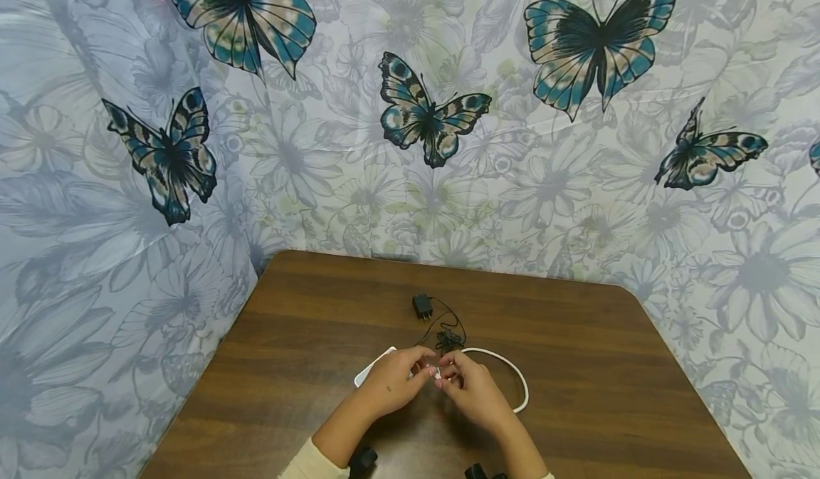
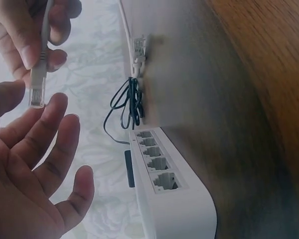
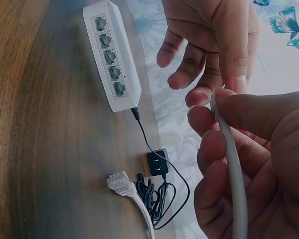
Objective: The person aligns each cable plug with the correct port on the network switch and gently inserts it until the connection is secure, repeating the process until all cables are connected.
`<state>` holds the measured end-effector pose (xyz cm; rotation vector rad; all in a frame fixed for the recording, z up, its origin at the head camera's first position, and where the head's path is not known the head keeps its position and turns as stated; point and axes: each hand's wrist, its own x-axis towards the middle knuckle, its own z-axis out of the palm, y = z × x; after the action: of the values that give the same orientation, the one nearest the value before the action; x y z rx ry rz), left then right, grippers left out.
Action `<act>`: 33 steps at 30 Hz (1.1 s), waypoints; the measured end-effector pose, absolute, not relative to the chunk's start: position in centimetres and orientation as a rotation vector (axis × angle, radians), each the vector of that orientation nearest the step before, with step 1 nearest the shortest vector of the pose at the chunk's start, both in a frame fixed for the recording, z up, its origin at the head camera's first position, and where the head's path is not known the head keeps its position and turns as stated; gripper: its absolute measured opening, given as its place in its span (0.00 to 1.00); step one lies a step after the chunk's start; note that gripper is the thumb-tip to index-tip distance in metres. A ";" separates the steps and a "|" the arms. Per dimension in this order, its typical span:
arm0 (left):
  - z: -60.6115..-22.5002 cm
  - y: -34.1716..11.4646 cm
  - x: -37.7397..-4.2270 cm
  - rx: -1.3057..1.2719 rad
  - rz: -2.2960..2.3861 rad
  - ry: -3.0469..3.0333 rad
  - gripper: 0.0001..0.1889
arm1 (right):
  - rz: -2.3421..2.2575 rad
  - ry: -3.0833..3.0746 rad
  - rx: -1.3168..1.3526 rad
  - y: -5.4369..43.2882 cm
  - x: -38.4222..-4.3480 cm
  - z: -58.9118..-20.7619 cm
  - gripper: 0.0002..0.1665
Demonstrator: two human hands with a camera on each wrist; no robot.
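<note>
My right hand (image 1: 477, 393) pinches a white network cable (image 3: 234, 174) just behind its clear plug (image 2: 38, 87). The plug's metal contacts face the left wrist camera. Around the tip of that plug are the thumb and index finger of my left hand (image 1: 392, 383), with its other fingers spread and loosely bent; whether the fingertips touch the plug is hard to tell. The cable's other plug (image 3: 120, 182) lies on the table. Beside my left hand sits a white network switch (image 3: 109, 55), mostly hidden by that hand in the head view. The ports I can see hold no plugs.
A black power adapter (image 1: 422, 306) lies farther back on the brown wooden table (image 1: 576, 344). Its thin black cord (image 3: 147, 196) is bundled and runs to the end of the switch. Behind the table hangs a butterfly-patterned cloth (image 1: 435, 201).
</note>
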<state>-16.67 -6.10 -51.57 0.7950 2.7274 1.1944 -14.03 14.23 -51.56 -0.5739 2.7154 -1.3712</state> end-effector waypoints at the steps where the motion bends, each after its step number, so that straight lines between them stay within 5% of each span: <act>1: -51.6 -6.1 -16.7 0.803 1.199 2.728 0.18 | -1.368 2.718 -0.574 14.2 -14.0 -51.6 0.17; 16: -51.7 -6.0 -16.9 0.930 1.221 2.805 0.03 | -1.329 2.737 -0.649 13.9 -13.9 -51.9 0.12; 26: -51.7 -6.1 -16.6 0.921 1.293 2.764 0.04 | -1.336 2.747 -0.629 13.7 -13.9 -52.0 0.12; 33: -51.8 -6.3 -16.8 0.838 1.241 2.748 0.13 | -1.354 2.842 -0.652 13.6 -14.0 -51.9 0.07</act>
<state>-16.82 -6.32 -51.76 0.8382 2.7485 1.2407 -13.96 13.59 -51.88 -0.6519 2.8419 -1.3543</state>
